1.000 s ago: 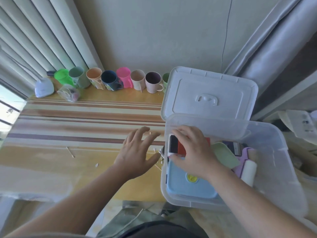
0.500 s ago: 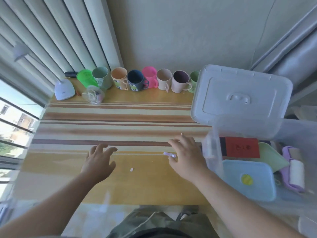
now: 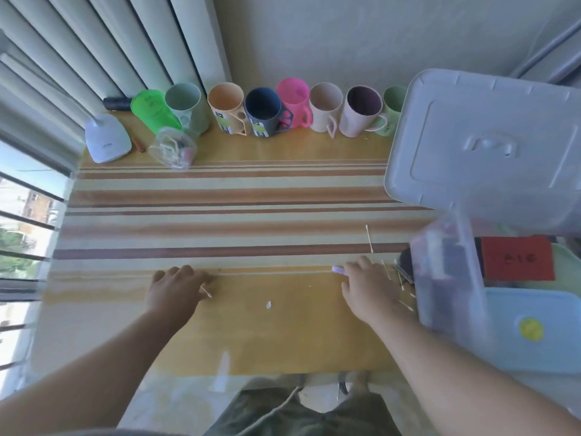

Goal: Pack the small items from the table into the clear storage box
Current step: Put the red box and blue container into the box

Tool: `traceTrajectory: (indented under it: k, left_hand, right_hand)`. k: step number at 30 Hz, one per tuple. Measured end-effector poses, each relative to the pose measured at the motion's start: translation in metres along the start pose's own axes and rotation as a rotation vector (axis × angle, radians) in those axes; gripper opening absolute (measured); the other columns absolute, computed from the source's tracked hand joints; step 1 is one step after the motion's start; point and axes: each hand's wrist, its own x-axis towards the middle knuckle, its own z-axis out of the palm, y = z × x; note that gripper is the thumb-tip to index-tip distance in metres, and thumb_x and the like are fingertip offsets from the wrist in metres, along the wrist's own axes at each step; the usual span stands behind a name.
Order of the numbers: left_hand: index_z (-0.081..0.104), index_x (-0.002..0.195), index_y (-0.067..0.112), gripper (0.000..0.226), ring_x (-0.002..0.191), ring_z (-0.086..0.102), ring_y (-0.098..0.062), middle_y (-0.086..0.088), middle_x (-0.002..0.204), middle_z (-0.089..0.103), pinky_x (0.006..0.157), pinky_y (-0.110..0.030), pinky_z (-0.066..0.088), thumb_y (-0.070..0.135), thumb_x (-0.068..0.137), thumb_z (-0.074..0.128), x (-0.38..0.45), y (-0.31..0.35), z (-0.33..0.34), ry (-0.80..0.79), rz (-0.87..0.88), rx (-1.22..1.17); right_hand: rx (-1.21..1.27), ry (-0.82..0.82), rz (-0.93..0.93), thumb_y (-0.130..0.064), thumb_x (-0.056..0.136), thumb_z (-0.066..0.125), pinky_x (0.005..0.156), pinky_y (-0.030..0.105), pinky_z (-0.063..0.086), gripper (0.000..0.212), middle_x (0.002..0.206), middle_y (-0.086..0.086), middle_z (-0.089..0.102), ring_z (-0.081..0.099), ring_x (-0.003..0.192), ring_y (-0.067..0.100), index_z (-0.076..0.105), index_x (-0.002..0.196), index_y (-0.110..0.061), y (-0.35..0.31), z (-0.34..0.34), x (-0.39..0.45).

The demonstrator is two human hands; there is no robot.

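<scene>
Both hands lie palm-down on the table: the left hand (image 3: 174, 291) beside a cotton swab (image 3: 206, 291), holding nothing; the right hand's (image 3: 366, 286) fingers are curled at a small lilac piece (image 3: 339, 270), grip unclear. Beyond its knuckles, more swabs (image 3: 369, 239) wait. Off its outer side, the clear storage box (image 3: 449, 278) already holds several items.

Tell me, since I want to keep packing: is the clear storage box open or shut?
Open. The lid stands tilted up behind the clear storage box, leaving the red item and blue container inside uncovered.
</scene>
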Motion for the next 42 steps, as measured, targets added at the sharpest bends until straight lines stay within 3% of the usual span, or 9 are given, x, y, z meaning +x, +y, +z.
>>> traceTrajectory:
  k: [4,10,14,16,19,27,34,37,42]
  left_hand:
    - [0.068,0.103,0.047,0.013,0.101,0.054,-0.021,0.006,0.102,0.053,0.088,-0.037,0.038,0.052,0.092,0.063,0.002,-0.001,0.005,-0.020,0.050,0.116]
    - [0.064,0.078,0.020,0.030,0.065,0.062,-0.031,0.000,0.069,0.061,0.059,-0.041,0.046,0.027,0.068,0.091,0.002,0.015,0.014,0.102,0.175,0.078]
    - [0.063,0.082,0.034,0.025,0.073,0.067,-0.019,0.012,0.074,0.067,0.065,-0.036,0.045,0.031,0.074,0.087,0.025,0.063,-0.015,0.016,0.289,0.009]
    - [0.066,0.104,0.039,0.021,0.096,0.067,-0.017,0.016,0.095,0.072,0.082,-0.035,0.046,0.037,0.086,0.075,0.039,0.094,-0.033,0.014,0.362,-0.058]
    - [0.054,0.132,0.040,0.034,0.111,0.060,-0.017,0.014,0.111,0.070,0.094,-0.035,0.041,0.040,0.098,0.058,0.067,0.145,-0.059,0.078,0.502,-0.078]
    - [0.053,0.130,0.037,0.027,0.113,0.056,-0.025,0.007,0.117,0.067,0.088,-0.037,0.035,0.043,0.104,0.046,0.125,0.279,-0.094,0.086,0.738,0.066]
    - [0.054,0.118,0.037,0.021,0.107,0.053,-0.024,0.006,0.111,0.064,0.089,-0.037,0.037,0.028,0.099,0.055,0.144,0.321,-0.079,0.089,0.814,0.129]
    - [0.056,0.118,0.027,0.025,0.112,0.052,-0.029,-0.002,0.118,0.057,0.096,-0.040,0.041,0.036,0.095,0.061,0.152,0.322,-0.073,0.103,0.768,0.195]
    - [0.066,0.108,0.020,0.024,0.103,0.053,-0.030,-0.006,0.112,0.055,0.086,-0.040,0.041,0.039,0.094,0.062,0.143,0.312,-0.069,0.189,0.797,0.355]
  right_hand:
    - [0.023,0.063,0.030,-0.031,0.102,0.056,0.071,0.033,0.035,0.009,0.113,-0.004,0.054,0.051,0.105,0.024,0.062,0.105,-0.025,0.006,0.015,0.001]
    - [0.199,0.219,0.068,-0.018,0.083,0.076,0.069,0.034,0.035,0.016,0.091,-0.008,0.046,0.044,0.085,0.021,0.064,0.073,-0.023,0.016,0.020,-0.007]
    - [0.367,0.302,0.261,-0.012,0.080,0.076,0.070,0.036,0.050,0.032,0.102,0.001,0.057,0.056,0.097,0.027,0.052,0.063,-0.024,0.029,0.021,-0.013]
    - [0.459,0.312,0.334,-0.009,0.082,0.070,0.072,0.038,0.052,0.037,0.103,0.003,0.057,0.058,0.099,0.027,0.045,0.061,-0.026,0.037,0.025,-0.013]
    - [0.501,0.332,0.398,-0.003,0.084,0.065,0.071,0.034,0.043,0.037,0.093,0.002,0.055,0.057,0.091,0.026,0.045,0.063,-0.025,0.049,0.036,-0.010]
    - [0.596,0.407,0.435,0.004,0.076,0.065,0.050,0.035,0.030,0.042,0.059,-0.007,0.054,0.044,0.059,0.019,0.039,0.062,-0.025,0.054,0.048,-0.008]
    - [0.546,0.256,0.399,-0.012,0.087,0.072,0.054,0.017,0.028,0.017,0.089,-0.008,0.068,0.057,0.084,0.013,0.069,0.100,-0.023,0.059,0.042,-0.011]
    - [0.507,0.193,0.414,-0.020,0.088,0.070,0.060,0.026,0.038,0.024,0.100,-0.005,0.069,0.062,0.102,0.018,0.069,0.112,-0.025,0.056,0.038,-0.012]
    - [0.546,0.220,0.318,-0.023,0.089,0.071,0.065,0.028,0.047,0.023,0.100,-0.011,0.070,0.063,0.095,0.016,0.070,0.111,-0.027,0.049,0.026,-0.031]
